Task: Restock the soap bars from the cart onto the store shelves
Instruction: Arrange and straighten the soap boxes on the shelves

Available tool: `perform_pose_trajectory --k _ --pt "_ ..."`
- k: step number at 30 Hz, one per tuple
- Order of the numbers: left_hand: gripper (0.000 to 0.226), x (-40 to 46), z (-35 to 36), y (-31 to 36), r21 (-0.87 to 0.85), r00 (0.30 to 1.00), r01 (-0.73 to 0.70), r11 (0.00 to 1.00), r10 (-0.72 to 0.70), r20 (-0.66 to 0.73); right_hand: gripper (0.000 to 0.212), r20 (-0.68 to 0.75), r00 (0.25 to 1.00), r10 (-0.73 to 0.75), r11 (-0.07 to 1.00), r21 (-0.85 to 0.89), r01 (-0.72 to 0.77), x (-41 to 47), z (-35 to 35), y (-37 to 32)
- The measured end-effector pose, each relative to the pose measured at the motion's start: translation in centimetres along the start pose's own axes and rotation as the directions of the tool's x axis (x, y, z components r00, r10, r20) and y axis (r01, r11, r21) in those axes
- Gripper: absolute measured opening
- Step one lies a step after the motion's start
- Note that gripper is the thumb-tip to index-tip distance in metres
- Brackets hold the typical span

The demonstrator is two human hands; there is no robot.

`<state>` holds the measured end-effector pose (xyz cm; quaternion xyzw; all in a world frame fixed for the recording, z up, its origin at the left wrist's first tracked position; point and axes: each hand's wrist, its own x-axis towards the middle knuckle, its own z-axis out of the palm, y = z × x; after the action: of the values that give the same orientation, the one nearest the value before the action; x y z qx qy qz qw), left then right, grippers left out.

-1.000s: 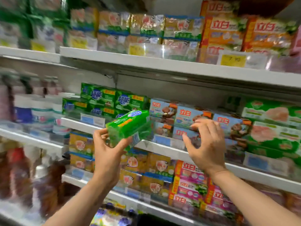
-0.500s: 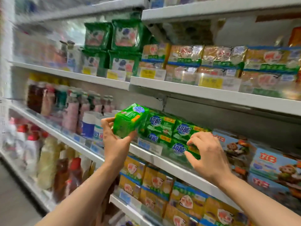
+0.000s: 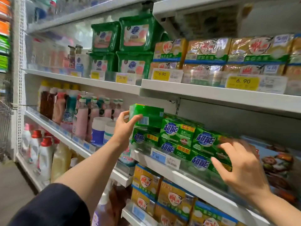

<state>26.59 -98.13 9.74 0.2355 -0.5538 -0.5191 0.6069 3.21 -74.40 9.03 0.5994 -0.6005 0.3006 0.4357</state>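
My left hand (image 3: 124,128) grips a green soap pack (image 3: 146,115), barcode side towards me, on top of the leftmost stack of green soap packs (image 3: 177,137) on the middle shelf (image 3: 192,178). My right hand (image 3: 241,168) hovers with spread, slightly curled fingers in front of the right end of that green row, blurred by motion and holding nothing. The cart is out of view.
Yellow soap packs (image 3: 210,51) and green tubs (image 3: 135,33) fill the shelf above. More yellow soap packs (image 3: 169,196) sit below. Detergent bottles (image 3: 81,118) stand to the left, blue character packs (image 3: 276,163) to the right. A wire rack (image 3: 4,121) is at far left.
My left hand has carried the green soap pack right and up onto the leftmost green stack, turning its barcode towards me. My right hand slid right along the green row. The view swung left.
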Motion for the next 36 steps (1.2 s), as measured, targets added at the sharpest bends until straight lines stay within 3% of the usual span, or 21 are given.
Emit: perform_pose_trajectory --k 3,7,11,15,20,23,25,27,29,32,36 --pt "0.079 1.9 0.0 -1.4 0.135 0.996 0.081 0.988 -0.086 0.028 0.042 0.004 1.000 0.029 0.999 -0.038 -0.029 -1.4 0.2 0.2" --pt "0.048 3.3 -1.1 -1.8 0.301 0.956 0.032 0.953 -0.117 0.271 0.043 0.014 1.000 0.028 1.000 -0.010 -0.028 -2.5 0.8 0.3" --pt "0.058 3.9 -1.0 -3.0 0.217 0.928 0.084 0.972 -0.156 0.338 0.046 0.005 0.999 0.046 0.999 -0.001 -0.046 -2.7 1.2 0.1" --pt "0.035 4.3 -0.5 -3.9 0.166 0.943 0.105 0.980 -0.151 0.297 0.046 0.022 0.999 0.039 0.999 0.003 -0.039 -2.7 1.1 0.1" --pt "0.023 3.6 -0.4 -4.0 0.164 0.947 0.074 0.984 -0.121 0.299 0.046 0.029 0.999 0.022 1.000 -0.013 -0.021 -2.8 1.1 0.1" --pt "0.031 2.4 0.2 -3.7 0.253 0.978 0.004 0.967 -0.056 0.199 0.047 0.029 0.999 0.034 0.999 -0.026 -0.033 -2.8 0.8 -0.1" --pt "0.043 1.0 1.0 -4.1 0.305 0.999 -0.038 0.952 0.034 0.020 0.047 0.011 0.996 0.084 0.995 -0.047 -0.084 -3.2 0.4 -0.3" --pt "0.049 -2.2 2.4 -4.5 0.346 0.963 -0.102 0.933 0.180 -0.202 0.048 0.001 0.992 0.129 0.989 -0.069 -0.128 -4.3 -0.3 -0.4" --pt "0.045 -7.2 5.0 -4.4 0.363 0.896 -0.218 0.906 0.333 -0.293 0.050 -0.006 0.987 0.159 0.984 -0.083 -0.159 -5.8 -1.6 -0.3" --pt "0.041 -15.3 10.1 -4.1 0.304 0.898 -0.305 0.903 0.379 -0.223 0.054 0.008 0.969 0.247 0.962 -0.123 -0.244 -8.9 -5.3 0.5" --pt "0.037 -25.6 17.9 -3.7 0.162 0.941 -0.333 0.929 0.317 0.115 0.055 0.002 0.929 0.370 0.908 -0.211 -0.362 -14.4 -12.9 2.7"
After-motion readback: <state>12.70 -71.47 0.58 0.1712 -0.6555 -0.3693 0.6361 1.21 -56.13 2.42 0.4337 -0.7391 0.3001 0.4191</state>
